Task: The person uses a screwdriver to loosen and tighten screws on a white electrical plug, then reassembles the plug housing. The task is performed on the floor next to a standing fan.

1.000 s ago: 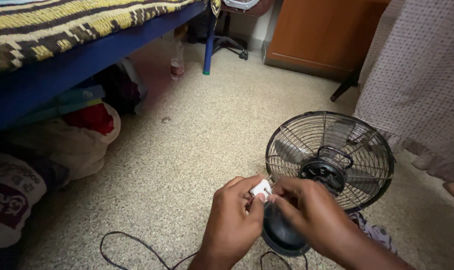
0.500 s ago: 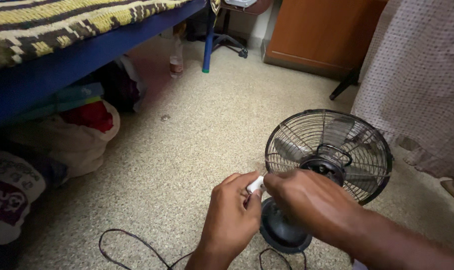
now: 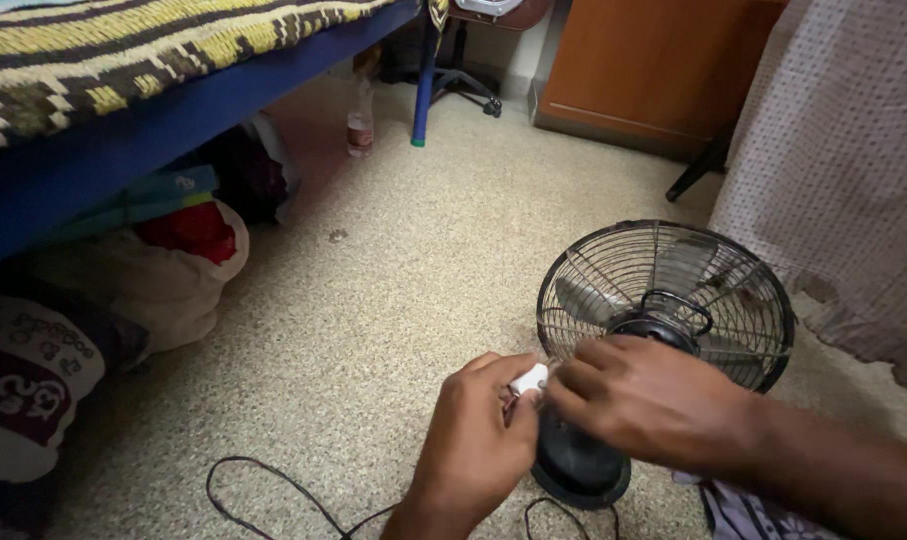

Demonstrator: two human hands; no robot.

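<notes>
Speckled floor (image 3: 393, 330) carries a small table fan (image 3: 665, 300) at right; left hand (image 3: 478, 445) and right hand (image 3: 643, 400) pinch a small white piece (image 3: 529, 379) between fingertips, near the fan's base (image 3: 578, 470) for steadiness; black cord (image 3: 273, 490) trails nearby.

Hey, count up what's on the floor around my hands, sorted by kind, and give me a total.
Fans: 1, the black table fan
Small white pieces: 1, the white piece pinched between left hand and right hand
Cables: 1, the black cable
Bottles: 1, the bottle by the bed
Bags: 1, the cloth bag under the bed
Total: 5
</notes>
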